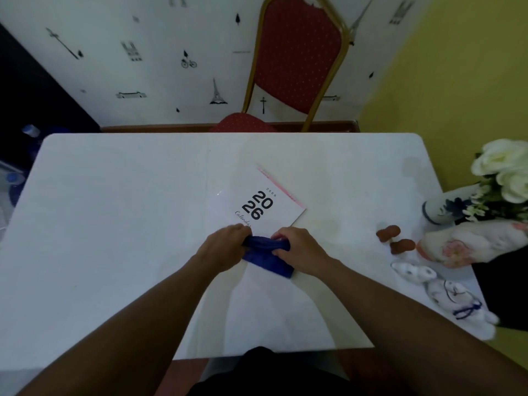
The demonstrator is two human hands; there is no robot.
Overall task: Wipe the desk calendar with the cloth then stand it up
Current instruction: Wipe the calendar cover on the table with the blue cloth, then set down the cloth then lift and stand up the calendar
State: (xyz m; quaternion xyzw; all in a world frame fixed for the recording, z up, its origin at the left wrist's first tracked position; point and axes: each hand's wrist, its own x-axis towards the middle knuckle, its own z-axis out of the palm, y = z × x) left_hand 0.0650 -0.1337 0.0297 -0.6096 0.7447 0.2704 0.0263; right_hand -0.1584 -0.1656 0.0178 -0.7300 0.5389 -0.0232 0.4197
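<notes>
calendar (258,201) flat on counter (114,224), light, stiff card, may slide; take by far edge to stand | cloth (268,257) soft, bunched at its near edge | left hand (225,247), right hand (297,250): fingers clenched on cloth, seemingly

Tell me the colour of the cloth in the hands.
The cloth is dark blue, seen in the head view.

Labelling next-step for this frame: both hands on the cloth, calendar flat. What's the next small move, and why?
Probably slide the blue cloth forward onto the calendar cover. Left hand and right hand both grip it bunched at the near edge; the calendar lies flat and the printed cover is uncovered.
</notes>
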